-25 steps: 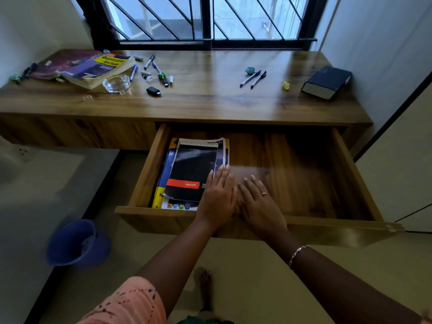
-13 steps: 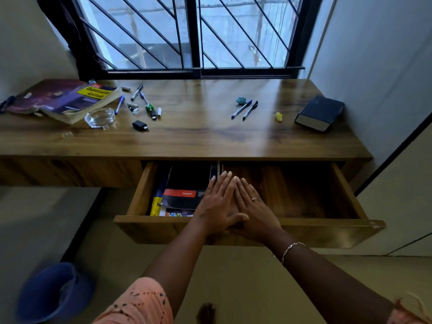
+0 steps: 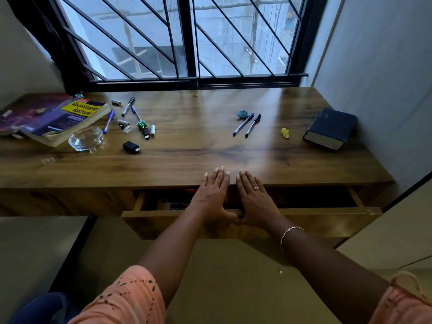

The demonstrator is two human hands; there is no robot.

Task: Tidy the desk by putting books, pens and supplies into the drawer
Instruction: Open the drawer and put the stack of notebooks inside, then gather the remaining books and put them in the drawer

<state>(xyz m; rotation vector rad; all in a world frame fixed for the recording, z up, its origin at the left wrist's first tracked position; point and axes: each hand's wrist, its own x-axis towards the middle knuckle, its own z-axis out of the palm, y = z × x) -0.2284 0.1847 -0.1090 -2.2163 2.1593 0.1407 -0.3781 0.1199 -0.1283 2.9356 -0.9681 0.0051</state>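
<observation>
Drawer (image 3: 304,220) of brown wood, under the wooden desk (image 3: 198,146), stands open by only a narrow gap at 6 o'clock; inside, at its left end, the edges of books (image 3: 174,203) show in shadow. Both hands lie flat, fingers straight and spread, holding nothing. The left hand (image 3: 214,195) and the right hand (image 3: 256,199) sit side by side, heels and thumbs against the drawer's front panel, fingertips reaching over the desk's front edge. The right hand wears a ring, its wrist a thin bracelet (image 3: 289,233). Peach sleeves show at the bottom of the view.

On the desk, at 10 o'clock, a thick paperback book with a yellow and purple cover (image 3: 67,120) lies partly over a dark maroon book (image 3: 28,111). Just in front of them sits a clear glass ashtray (image 3: 86,139). To its right lies a scatter of pens and markers (image 3: 131,113), and nearer the front a small black adapter (image 3: 131,147). At 12 o'clock two blue pens (image 3: 247,124) lie side by side, with a small teal object (image 3: 242,114) just beside their far ends. At 1 o'clock is a crumpled yellow scrap (image 3: 285,132), and at 2 o'clock a thick dark blue hardcover book (image 3: 330,128) near the wall. A barred window (image 3: 187,38) runs behind the desk.
</observation>
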